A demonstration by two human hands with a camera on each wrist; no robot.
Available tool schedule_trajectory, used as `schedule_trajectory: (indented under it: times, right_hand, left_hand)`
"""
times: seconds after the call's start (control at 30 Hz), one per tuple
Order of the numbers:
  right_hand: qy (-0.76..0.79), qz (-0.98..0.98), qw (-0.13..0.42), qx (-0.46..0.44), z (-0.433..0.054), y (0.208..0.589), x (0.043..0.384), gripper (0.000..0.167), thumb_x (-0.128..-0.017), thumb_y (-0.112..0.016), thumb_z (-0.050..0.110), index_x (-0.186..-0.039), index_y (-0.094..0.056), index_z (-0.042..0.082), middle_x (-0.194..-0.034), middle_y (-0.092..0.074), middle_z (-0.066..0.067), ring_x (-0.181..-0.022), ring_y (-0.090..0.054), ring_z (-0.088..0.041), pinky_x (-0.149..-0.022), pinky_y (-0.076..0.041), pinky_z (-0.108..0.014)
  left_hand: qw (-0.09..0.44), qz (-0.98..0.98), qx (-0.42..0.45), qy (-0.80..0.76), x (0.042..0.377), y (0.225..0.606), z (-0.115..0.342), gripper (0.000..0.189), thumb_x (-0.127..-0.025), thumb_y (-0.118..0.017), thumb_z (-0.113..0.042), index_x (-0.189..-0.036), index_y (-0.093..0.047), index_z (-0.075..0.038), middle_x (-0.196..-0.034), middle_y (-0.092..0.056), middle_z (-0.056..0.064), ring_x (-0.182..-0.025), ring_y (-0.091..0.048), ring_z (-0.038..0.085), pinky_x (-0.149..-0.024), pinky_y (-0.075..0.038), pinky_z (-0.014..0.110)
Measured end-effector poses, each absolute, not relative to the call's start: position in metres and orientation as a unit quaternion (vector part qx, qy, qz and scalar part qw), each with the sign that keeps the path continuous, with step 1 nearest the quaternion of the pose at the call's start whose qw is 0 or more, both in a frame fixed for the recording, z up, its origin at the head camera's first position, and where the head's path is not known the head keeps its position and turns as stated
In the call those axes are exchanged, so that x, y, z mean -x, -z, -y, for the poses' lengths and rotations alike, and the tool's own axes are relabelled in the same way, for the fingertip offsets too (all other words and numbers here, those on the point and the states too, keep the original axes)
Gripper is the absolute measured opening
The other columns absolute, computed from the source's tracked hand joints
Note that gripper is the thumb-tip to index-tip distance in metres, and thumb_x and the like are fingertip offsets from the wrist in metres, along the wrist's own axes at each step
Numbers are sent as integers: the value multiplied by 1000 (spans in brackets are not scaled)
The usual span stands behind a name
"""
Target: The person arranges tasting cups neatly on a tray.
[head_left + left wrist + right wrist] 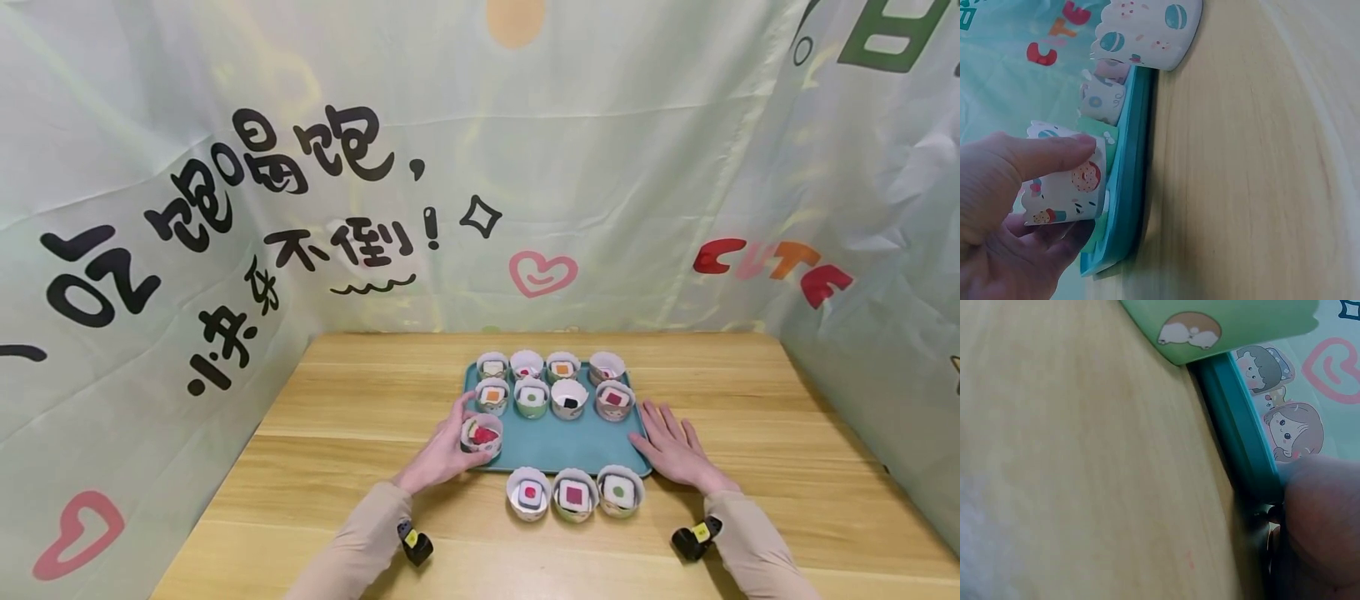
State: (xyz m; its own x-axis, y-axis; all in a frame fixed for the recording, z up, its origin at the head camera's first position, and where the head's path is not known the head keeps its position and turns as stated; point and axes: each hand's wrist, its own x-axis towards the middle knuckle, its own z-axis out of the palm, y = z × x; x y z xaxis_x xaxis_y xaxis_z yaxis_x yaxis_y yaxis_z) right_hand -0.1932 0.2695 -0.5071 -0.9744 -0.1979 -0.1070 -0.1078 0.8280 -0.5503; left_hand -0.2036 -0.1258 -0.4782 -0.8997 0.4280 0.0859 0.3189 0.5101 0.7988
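My left hand (448,446) grips a paper cake cup (481,447) with a red piece in it, at the front left corner of the blue tray (558,442). In the left wrist view, thumb and fingers wrap this cup (1079,187), printed with doughnuts and cupcakes. My right hand (675,446) lies with its fingers spread at the tray's right side, the thumb touching the rim. In the right wrist view, part of that hand (1325,519) is beside the tray's corner (1254,462). Two rows of similar cups (532,402) stand on the tray's far half, holding square white-bordered pieces and others.
In front of the tray, three more cups stand in a row: one with a red-dotted piece (529,495), one with a purple square (575,497), one with a green dot (619,493). A wooden table (360,392) lies beneath, and printed cloth (637,167) encloses it.
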Motion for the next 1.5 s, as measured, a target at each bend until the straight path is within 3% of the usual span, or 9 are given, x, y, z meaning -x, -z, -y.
schedule_trajectory:
  times: [0.63,1.5]
  right_hand:
    - [282,-954,63,84,-270,510,192,76,-107,-41,42,-156,-17,-10,-164,-10,-32,-151,0,-55,-117,7,-71]
    - [280,-954,71,83,-273,512,193,77,-107,-39,46,-157,-15,-7,-166,-8,-30,-152,2,-53,-118,9,-70]
  left_hand:
    - [35,-880,-225,-416,210,486,115,99,-85,-80,-10,-157,-13,-4,-133,-63,20,-124,-61,34,-108,-48,53]
    - [30,-879,-204,-430,212,489,113,103,-83,-81,-10,-158,-10,-3,-137,-60,25,-123,-62,35,-109,-47,52]
